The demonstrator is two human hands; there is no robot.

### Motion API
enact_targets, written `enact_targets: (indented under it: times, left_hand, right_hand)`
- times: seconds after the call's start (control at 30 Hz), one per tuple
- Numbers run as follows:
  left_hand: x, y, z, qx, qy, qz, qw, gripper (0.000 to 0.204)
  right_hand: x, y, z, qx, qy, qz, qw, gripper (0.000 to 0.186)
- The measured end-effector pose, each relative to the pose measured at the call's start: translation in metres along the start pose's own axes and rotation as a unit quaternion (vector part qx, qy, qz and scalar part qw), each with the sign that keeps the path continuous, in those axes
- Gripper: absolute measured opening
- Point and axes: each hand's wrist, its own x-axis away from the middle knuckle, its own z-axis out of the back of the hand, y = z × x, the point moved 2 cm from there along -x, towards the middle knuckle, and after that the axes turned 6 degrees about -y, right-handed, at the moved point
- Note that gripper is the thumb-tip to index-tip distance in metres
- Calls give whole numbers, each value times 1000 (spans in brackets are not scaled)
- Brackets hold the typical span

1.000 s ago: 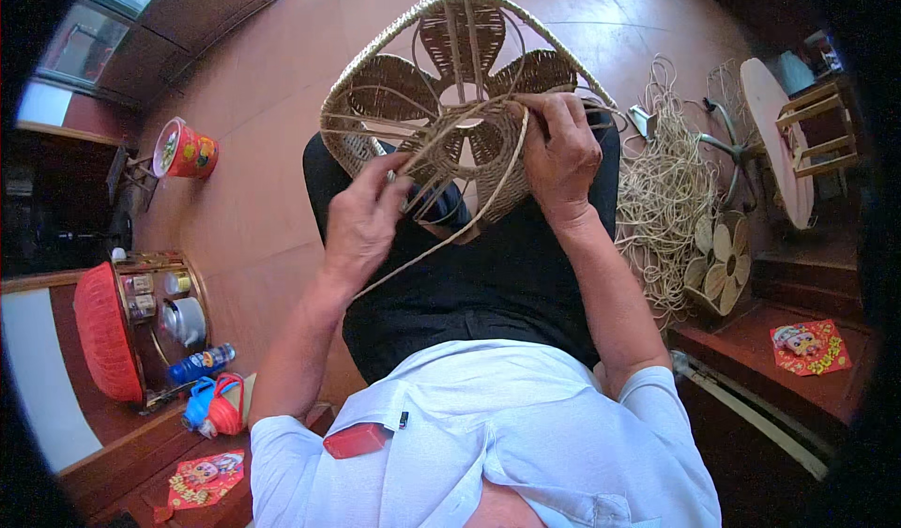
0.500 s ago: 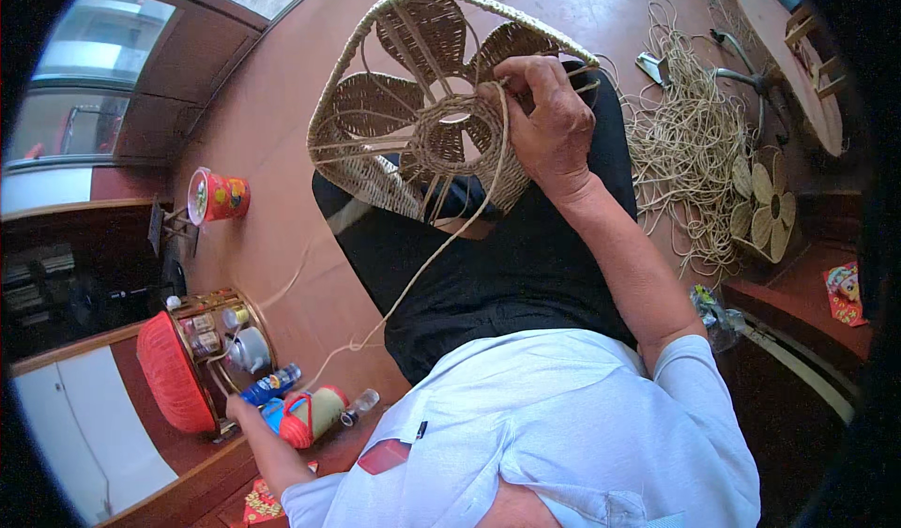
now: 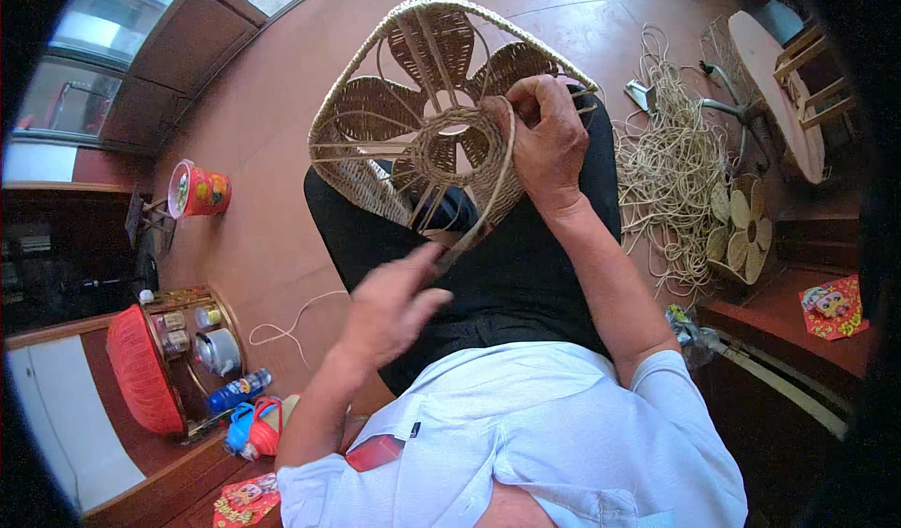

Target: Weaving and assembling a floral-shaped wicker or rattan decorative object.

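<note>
A woven basket-like frame (image 3: 324,106) with flower-petal panels and a ringed centre rests on my dark-trousered lap, its open side toward me. Beside that ring, my right hand (image 3: 546,141) is closed in a pinch on a tan cord (image 3: 508,167). From the pinch the cord runs down along the weave toward my left hand (image 3: 389,312). That hand is blurred in front of my lap, with index finger stretched out and thumb apart. Its fingertips are near the cord's lower stretch; whether they touch it is not clear.
A tangled heap of cord (image 3: 671,167) lies on the floor at right, beside a woven flower piece (image 3: 746,228) and a round-topped stool (image 3: 770,96). At left stand a red bucket (image 3: 202,190) and a rack with a kettle (image 3: 218,352), near a blue bottle (image 3: 239,390).
My left hand has swung from the rack at far left in to my lap, near the frame. The long cord stretch toward the lower left is no longer taut. My right hand keeps its pinch.
</note>
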Motion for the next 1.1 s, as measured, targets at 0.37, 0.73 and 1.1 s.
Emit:
enact_targets:
  times: [0.37,0.73,1.1]
  left_hand:
    - [-95,55,33,342,19,-47,938,18]
    - [-184,48,32,29,194,-144,970,36]
    - [-225,48,22,-62,159,-66,983,51]
  right_hand:
    - [3,-3,3,22,3,18,1000,29]
    - [-6,-4,10,-42,-12,-11,999,25]
    - [-34,-5,16,16,-42,0,999,13]
